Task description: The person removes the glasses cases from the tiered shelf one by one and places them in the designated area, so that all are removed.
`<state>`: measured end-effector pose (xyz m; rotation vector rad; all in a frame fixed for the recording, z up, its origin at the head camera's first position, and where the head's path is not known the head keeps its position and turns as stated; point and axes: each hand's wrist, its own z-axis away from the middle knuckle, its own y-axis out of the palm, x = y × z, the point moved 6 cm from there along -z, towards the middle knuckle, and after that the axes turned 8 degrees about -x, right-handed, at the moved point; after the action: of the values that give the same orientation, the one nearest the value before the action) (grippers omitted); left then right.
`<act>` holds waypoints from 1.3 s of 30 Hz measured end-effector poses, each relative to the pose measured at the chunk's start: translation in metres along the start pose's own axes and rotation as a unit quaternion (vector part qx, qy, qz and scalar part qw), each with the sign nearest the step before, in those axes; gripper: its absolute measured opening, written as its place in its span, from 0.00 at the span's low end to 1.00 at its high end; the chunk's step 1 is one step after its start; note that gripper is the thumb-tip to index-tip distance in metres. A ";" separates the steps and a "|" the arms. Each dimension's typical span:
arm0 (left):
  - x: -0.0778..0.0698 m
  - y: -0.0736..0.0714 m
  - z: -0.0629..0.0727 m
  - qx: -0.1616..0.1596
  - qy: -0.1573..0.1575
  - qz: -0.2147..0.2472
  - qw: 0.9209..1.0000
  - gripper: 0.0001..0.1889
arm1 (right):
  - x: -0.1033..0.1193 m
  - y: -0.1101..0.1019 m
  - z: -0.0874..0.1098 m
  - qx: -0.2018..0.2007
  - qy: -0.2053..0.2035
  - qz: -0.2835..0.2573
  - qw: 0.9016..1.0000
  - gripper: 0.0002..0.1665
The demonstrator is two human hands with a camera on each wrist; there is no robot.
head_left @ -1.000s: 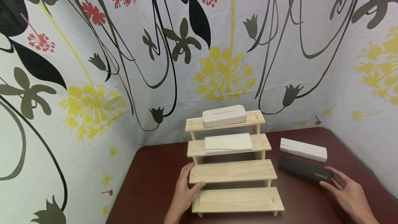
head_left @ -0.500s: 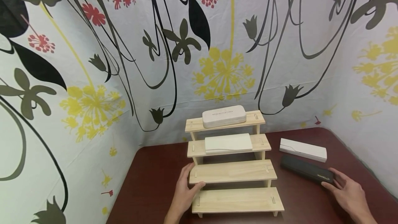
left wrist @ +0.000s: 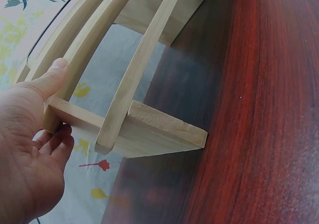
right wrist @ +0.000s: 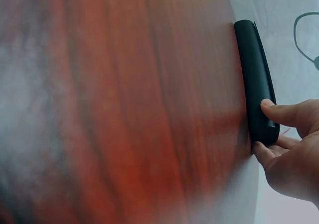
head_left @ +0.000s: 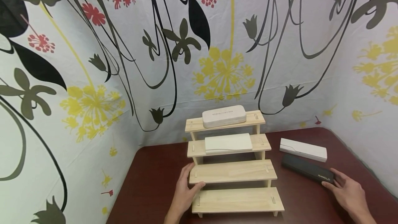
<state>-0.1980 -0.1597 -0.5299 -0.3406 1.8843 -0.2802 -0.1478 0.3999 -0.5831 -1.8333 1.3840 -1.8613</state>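
Observation:
A pale wooden stepped display rack (head_left: 233,172) stands on the dark red table. My left hand (head_left: 183,194) grips the left end of its second step from the front, thumb on the front edge; in the left wrist view, fingers curl behind the wood. Right of the rack lies a black glasses case (head_left: 306,168). My right hand (head_left: 349,193) holds the near right end of this case between thumb and fingers, also plain in the right wrist view. Whether the case touches the table is hard to tell.
On the rack's top step rests a white glasses case (head_left: 224,116). A flat cream-coloured case (head_left: 228,143) lies on the step below. Behind the black case lies a slim white case (head_left: 303,149). Flower-patterned cloth walls (head_left: 217,27) surround the table (head_left: 149,182).
The black glasses case has shifted slightly to the right with my right hand, mostly in the first half second. My left hand and the rack have stayed in place.

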 end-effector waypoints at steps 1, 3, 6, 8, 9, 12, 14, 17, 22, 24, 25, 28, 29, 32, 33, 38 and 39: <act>0.000 0.000 0.000 0.001 -0.001 0.001 1.000 0.41 | 0.000 0.000 0.001 -0.001 -0.001 0.003 1.000 0.46; 0.000 0.001 0.000 0.003 -0.002 0.001 1.000 0.41 | 0.001 0.000 0.003 0.004 0.001 0.004 1.000 0.47; -0.001 0.001 0.001 0.002 -0.002 0.001 1.000 0.41 | 0.004 0.003 0.005 0.017 0.011 0.007 1.000 0.51; -0.001 0.001 0.001 0.001 0.001 0.001 1.000 0.41 | 0.006 0.005 0.006 0.018 0.016 0.011 1.000 0.53; -0.002 0.001 0.000 0.001 0.003 0.000 1.000 0.41 | 0.007 0.006 0.006 0.016 0.021 0.012 1.000 0.54; -0.002 0.001 0.000 0.001 0.004 -0.002 1.000 0.41 | 0.011 0.008 0.004 0.001 0.029 0.013 1.000 0.52; -0.002 0.001 0.000 0.003 0.003 -0.004 1.000 0.41 | 0.011 0.009 0.004 -0.007 0.039 0.011 0.999 0.51; -0.001 0.001 0.000 0.004 0.002 -0.003 1.000 0.41 | 0.010 0.010 0.003 -0.013 0.058 0.006 0.998 0.50; -0.001 0.001 0.000 0.006 0.000 0.001 1.000 0.42 | 0.008 0.011 0.001 -0.022 0.081 0.003 0.996 0.47; 0.000 0.001 0.001 0.006 -0.001 0.002 1.000 0.42 | 0.009 0.010 0.001 -0.027 0.082 0.005 0.996 0.46; 0.000 0.001 0.001 0.006 0.000 0.002 1.000 0.41 | 0.009 0.009 0.001 -0.028 0.083 0.006 0.996 0.45; 0.000 0.001 0.001 0.006 0.001 0.000 1.000 0.41 | 0.010 0.007 0.000 -0.037 0.082 0.003 0.996 0.41; 0.000 0.000 0.001 0.006 0.001 0.000 1.000 0.41 | 0.010 0.007 0.000 -0.040 0.082 0.001 0.996 0.40; 0.000 0.000 0.001 0.005 0.001 -0.001 1.000 0.41 | 0.010 0.005 -0.002 -0.048 0.083 -0.001 0.995 0.38; 0.000 0.000 0.000 0.004 0.001 0.000 1.000 0.41 | 0.010 0.005 -0.002 -0.051 0.086 -0.001 0.995 0.37; -0.001 0.000 0.001 0.002 0.001 -0.002 1.000 0.41 | 0.007 0.003 -0.007 -0.060 0.111 0.004 0.992 0.34; -0.001 0.000 0.001 0.002 0.001 -0.002 1.000 0.41 | 0.006 0.002 -0.009 -0.061 0.115 0.004 0.991 0.34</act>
<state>-0.1972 -0.1595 -0.5296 -0.3415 1.8848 -0.2875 -0.1575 0.3987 -0.5792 -1.7046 1.6110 -2.0812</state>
